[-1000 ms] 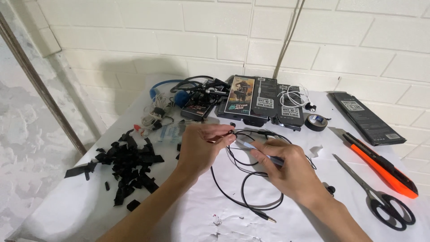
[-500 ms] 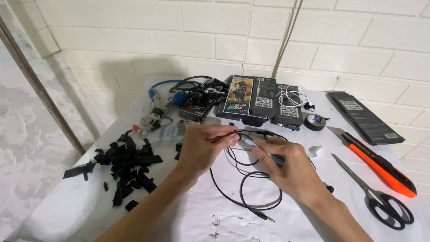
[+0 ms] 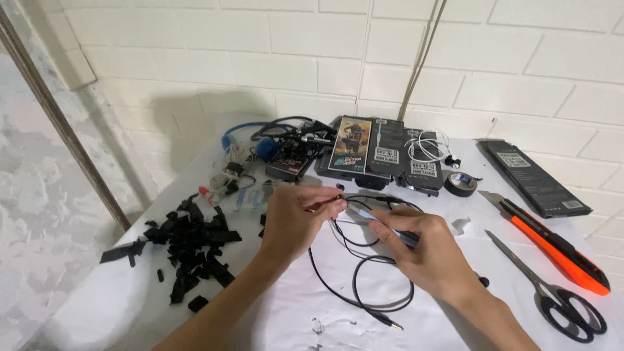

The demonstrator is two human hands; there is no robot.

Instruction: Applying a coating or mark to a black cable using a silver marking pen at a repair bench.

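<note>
Two hands on one thin black cable (image 3: 364,286), mid-table, looped in coils on white table (image 3: 97,305), plug end lying near edge at bottom. Left hand (image 3: 296,218) pinching cable end between thumb and forefinger, fingers narrow, closed on wire. Right hand (image 3: 432,257) just right of it, fingers curled around a small slim tool (image 3: 383,224) with bluish-grey tip aimed at the pinched cable end; exact kind of tool too small to tell. Hands close together, not touching.

Outward:
- Left of hands: pile of black scraps (image 3: 188,244) scattered over table, well apart from cable.
- Far left: tangle of blue and black cables (image 3: 260,140), small white and red bits near it.
- Far centre: flat dark retail boxes (image 3: 380,153) side by side, white earphones (image 3: 432,146) coiled on the right one.
- Just right of boxes: roll of black tape (image 3: 461,184).
- Far right: long black flat box (image 3: 533,177) lying diagonal.
- Right: orange-and-black utility knife (image 3: 556,244), then black-handled scissors (image 3: 552,289) nearer, both parallel-ish, well apart from hands.
- Behind: white brick wall (image 3: 195,52), grey cord (image 3: 422,58) hanging down it.
</note>
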